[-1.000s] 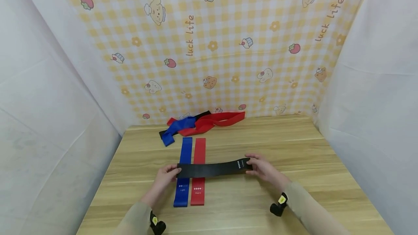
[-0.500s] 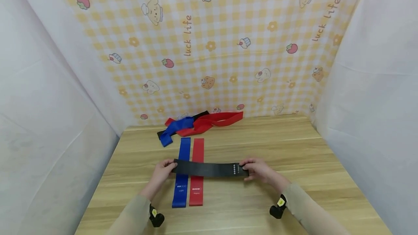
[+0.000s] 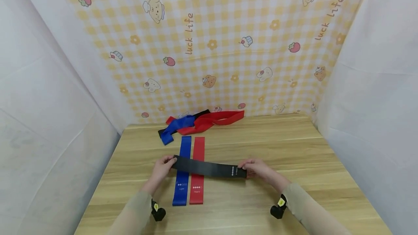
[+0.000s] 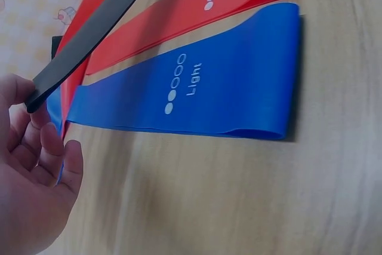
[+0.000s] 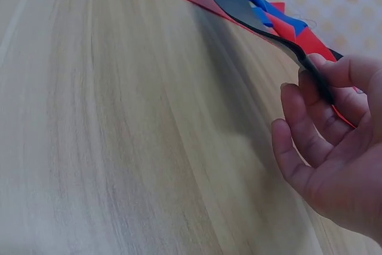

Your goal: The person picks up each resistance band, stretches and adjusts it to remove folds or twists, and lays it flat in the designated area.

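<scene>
Toward the lower middle of the head view, the left hand (image 3: 162, 168) pinches the left end of the black band (image 3: 209, 168) between thumb and fingers, and the right hand (image 3: 259, 169), right of centre, pinches the dotted end the same way. The band hangs between them above the surface (image 3: 274, 137), crossing over the blue band (image 3: 180, 194) and the red band (image 3: 197, 196), which lie side by side. A second ago its right end sat higher in the frame; now the left end does, while the two bands beneath lie as they did, so I judge it is being adjusted in the air, not yet laid down. Bare wood at the lower right leaves room that way. Upward, a tangle of bands (image 3: 204, 123) lies just beyond the blue band's far end, near the back edge and patterned cloth (image 3: 225, 61). White sheets (image 3: 65, 100) flank both sides, the left one nearer the work.
</scene>
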Demonstrator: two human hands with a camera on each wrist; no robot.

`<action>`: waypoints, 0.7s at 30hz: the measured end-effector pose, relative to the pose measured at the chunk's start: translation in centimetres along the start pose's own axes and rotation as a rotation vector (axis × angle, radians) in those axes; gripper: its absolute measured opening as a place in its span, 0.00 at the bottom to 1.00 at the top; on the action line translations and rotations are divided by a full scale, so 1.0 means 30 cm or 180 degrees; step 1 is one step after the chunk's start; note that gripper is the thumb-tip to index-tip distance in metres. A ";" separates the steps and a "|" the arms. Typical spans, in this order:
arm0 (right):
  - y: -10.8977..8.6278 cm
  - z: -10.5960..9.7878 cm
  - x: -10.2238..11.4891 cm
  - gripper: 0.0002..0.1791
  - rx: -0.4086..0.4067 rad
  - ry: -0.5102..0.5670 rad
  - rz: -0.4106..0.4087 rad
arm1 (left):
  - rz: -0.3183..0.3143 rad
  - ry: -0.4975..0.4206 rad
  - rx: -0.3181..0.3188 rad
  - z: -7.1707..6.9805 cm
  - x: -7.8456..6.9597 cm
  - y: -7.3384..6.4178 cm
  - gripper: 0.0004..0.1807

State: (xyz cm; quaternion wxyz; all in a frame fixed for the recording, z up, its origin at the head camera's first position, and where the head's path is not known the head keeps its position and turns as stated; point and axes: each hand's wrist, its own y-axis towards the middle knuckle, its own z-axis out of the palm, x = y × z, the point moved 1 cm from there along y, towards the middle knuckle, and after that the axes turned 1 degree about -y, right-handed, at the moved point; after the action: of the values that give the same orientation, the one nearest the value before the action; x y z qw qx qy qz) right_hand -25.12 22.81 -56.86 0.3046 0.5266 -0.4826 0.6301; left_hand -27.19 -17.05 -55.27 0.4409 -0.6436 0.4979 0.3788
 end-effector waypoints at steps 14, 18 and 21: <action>-0.013 0.007 -0.018 0.10 0.0222 -0.0232 -0.0235 | 0.0193 0.0283 0.0107 0.005 -0.047 0.027 0.16; -0.030 0.011 -0.021 0.11 0.0292 -0.0260 -0.0244 | 0.0328 0.0396 0.0149 0.009 -0.062 0.038 0.17; -0.038 0.014 -0.023 0.11 0.0302 -0.0249 -0.0258 | 0.0433 0.0401 0.0154 0.013 -0.076 0.046 0.17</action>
State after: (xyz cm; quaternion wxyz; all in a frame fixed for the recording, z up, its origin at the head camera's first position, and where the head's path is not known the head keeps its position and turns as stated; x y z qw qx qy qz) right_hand -23.77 22.91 -57.19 0.2854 0.5838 -0.4420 0.6184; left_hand -29.05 -16.14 -53.53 0.3974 -0.6200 0.5762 0.3546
